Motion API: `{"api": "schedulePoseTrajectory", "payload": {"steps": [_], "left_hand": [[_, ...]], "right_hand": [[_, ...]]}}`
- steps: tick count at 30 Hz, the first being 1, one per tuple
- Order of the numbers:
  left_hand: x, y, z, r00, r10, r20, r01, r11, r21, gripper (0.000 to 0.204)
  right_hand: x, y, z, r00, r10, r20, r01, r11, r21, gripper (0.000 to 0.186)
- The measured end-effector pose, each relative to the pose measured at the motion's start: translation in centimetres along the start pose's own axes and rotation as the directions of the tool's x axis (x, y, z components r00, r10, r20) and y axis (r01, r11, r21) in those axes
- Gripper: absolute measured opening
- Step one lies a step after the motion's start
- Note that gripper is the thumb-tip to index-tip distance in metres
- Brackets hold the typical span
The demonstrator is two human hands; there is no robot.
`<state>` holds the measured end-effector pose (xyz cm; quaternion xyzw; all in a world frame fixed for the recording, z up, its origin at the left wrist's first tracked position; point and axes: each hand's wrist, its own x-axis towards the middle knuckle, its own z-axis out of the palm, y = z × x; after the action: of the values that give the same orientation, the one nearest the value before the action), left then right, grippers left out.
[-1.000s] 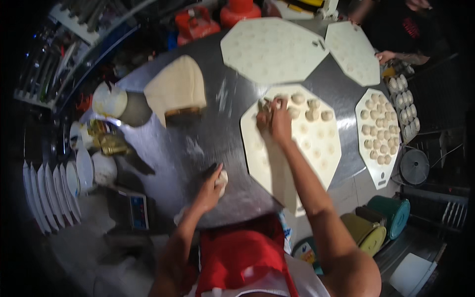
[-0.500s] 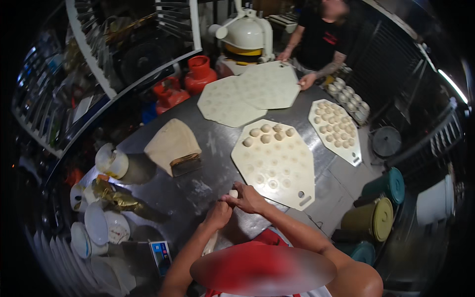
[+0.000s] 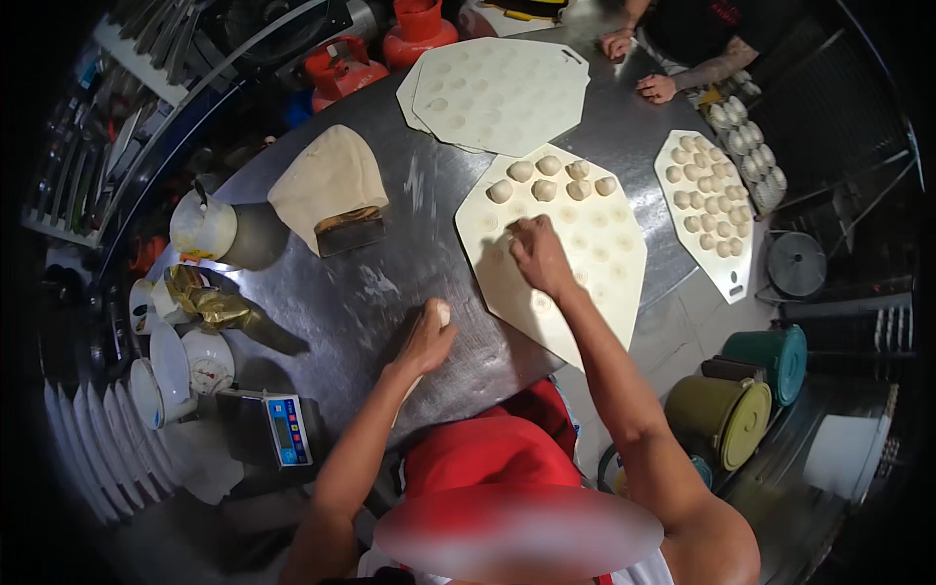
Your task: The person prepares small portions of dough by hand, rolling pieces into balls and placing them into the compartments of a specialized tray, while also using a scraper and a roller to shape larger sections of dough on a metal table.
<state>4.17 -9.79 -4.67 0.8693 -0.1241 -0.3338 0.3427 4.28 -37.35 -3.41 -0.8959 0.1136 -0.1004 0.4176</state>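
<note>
My left hand (image 3: 427, 337) is closed around a lump of pale dough (image 3: 444, 314), just above the steel table. Part of the lump pokes out by the thumb. My right hand (image 3: 541, 257) reaches over the white octagonal board (image 3: 609, 297), its fingers bunched and pointing down at the surface. Whatever those fingers hold is hidden beneath them. Several dough balls (image 3: 545, 190) sit along the far end of this board, beyond my right hand. Shallow round marks cover the board nearer to me.
Stacked white boards (image 3: 497, 97) lie farther back. A board of dough balls (image 3: 707, 195) stands at the right. Left are cloth-covered dough (image 3: 331, 180), a white pot (image 3: 203, 226) and a digital scale (image 3: 286, 429). A co-worker's hands (image 3: 656, 89) rest by the table's far edge.
My hands have parted: the right moved forward over the board, while the left stays low with dough. The co-worker has let go of the upper stacked board. My view has shifted.
</note>
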Motion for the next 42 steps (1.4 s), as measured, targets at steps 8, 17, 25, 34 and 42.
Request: {"api": "schedulePoseTrajectory", "payload": {"steps": [8, 17, 25, 34, 42], "left_hand": [[-3.6, -3.4, -1.2, 0.976, 0.134, -0.172, -0.144, 0.989, -0.045, 0.069], [-5.0, -5.1, -3.0, 0.937, 0.308, -0.164, -0.345, 0.888, -0.304, 0.024], [-4.8, 5.0, -2.6, 0.860, 0.501, -0.097, -0.482, 0.859, 0.171, 0.027], [4.5, 3.1, 3.7, 0.954, 0.290, -0.075, -0.287, 0.956, 0.052, 0.026], [3.2, 2.0, 2.8, 0.999, -0.028, -0.035, 0.027, 0.999, -0.035, 0.027]], "right_hand": [[3.7, 0.7, 2.8, 1.000, 0.025, -0.008, -0.026, 0.998, -0.064, 0.025], [-7.1, -12.0, 6.3, 0.908, -0.087, 0.410, -0.223, 0.728, 0.648, 0.028], [-8.6, -13.3, 1.6, 0.992, 0.105, 0.076, -0.115, 0.984, 0.135, 0.044], [-7.2, -3.0, -0.3, 0.987, 0.149, 0.061, -0.156, 0.977, 0.143, 0.039], [3.5, 8.1, -2.7, 0.970, 0.224, 0.091, -0.221, 0.974, -0.046, 0.040]]}}
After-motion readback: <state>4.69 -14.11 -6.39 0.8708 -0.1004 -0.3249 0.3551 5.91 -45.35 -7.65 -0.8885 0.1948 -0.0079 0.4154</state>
